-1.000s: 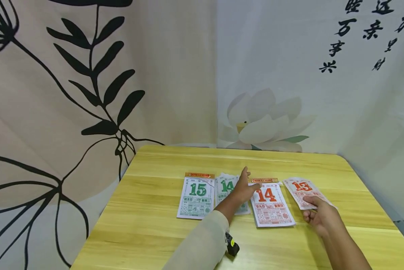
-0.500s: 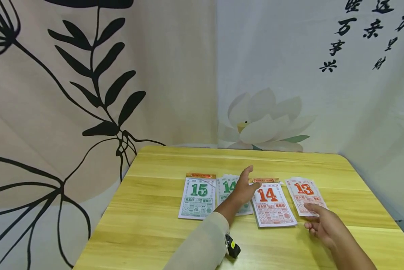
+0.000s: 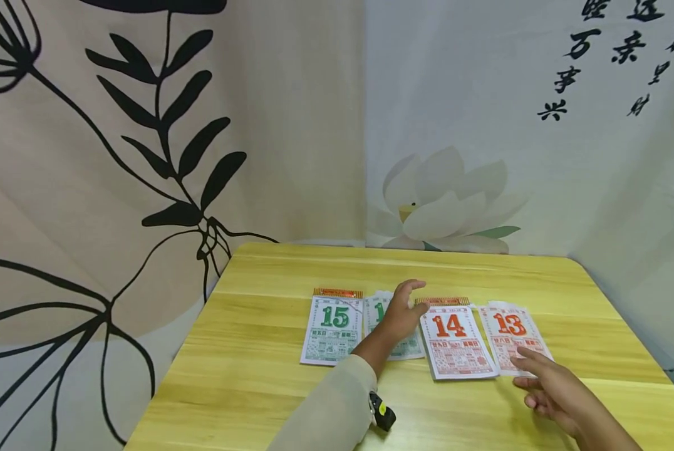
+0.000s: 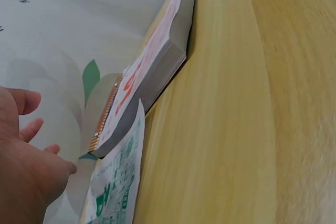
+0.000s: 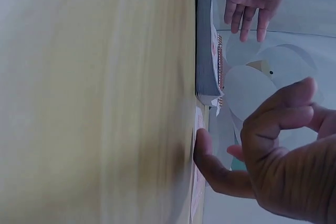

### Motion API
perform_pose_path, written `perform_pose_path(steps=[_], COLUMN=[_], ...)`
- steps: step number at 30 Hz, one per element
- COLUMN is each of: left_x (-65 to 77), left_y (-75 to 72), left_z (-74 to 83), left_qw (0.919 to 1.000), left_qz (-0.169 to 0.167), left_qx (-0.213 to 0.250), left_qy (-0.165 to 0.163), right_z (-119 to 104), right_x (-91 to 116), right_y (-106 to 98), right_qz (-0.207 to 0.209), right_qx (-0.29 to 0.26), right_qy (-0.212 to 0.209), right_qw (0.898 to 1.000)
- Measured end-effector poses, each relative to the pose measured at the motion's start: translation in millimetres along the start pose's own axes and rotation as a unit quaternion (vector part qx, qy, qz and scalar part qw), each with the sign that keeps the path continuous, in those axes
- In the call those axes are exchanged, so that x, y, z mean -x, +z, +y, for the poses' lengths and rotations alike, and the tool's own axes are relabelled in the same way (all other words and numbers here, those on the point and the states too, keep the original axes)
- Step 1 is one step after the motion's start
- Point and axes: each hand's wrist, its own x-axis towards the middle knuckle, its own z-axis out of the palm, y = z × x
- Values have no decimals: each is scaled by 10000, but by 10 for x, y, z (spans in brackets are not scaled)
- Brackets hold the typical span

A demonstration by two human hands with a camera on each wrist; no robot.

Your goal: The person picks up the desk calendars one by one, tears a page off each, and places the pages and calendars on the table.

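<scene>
My left hand [image 3: 400,315] is held above loose sheets with a green 14 [image 3: 407,348], beside the top left corner of a thick tear-off calendar with a red 14 [image 3: 458,351]. In the left wrist view its fingers are apart from the calendar and hold nothing. My right hand [image 3: 557,389] is at the lower right of loose calendar sheets with a red 13 [image 3: 508,341], fingers loosely bent and gripping nothing. One fingertip [image 5: 202,141] reaches down to the sheets in the right wrist view; whether it touches is unclear. The sheets lie against the calendar's right side.
A second tear-off calendar with a green 15 [image 3: 331,338] lies at the left of the row, next to the green sheets. All of it rests on a wooden table [image 3: 247,351]. Printed curtains [image 3: 303,125] hang behind the table's far edge.
The red 13 sheets have turned straighter and come down and left against the red calendar. My right hand has let go of them and drawn slightly back. The left hand stays nearly in place.
</scene>
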Motion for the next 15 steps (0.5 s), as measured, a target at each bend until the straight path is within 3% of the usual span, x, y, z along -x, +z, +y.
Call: perform_pose_path(steps=[5, 9, 15], left_x=[26, 66, 134], left_y=[-69, -121, -224], left_z=[25, 23, -16], left_qw=[9991, 9985, 9955], left_qz=[-34, -157, -233], left_qx=[-288, -467, -860], left_qy=[297, 247, 333], right_z=[40, 23, -152], right_x=[44, 53, 21], right_y=[-34, -48, 77], right_qz=[-124, -71, 391], right_qx=[-11, 29, 873], right_qy=[37, -103, -514], right_qw=[9999, 9999, 9941])
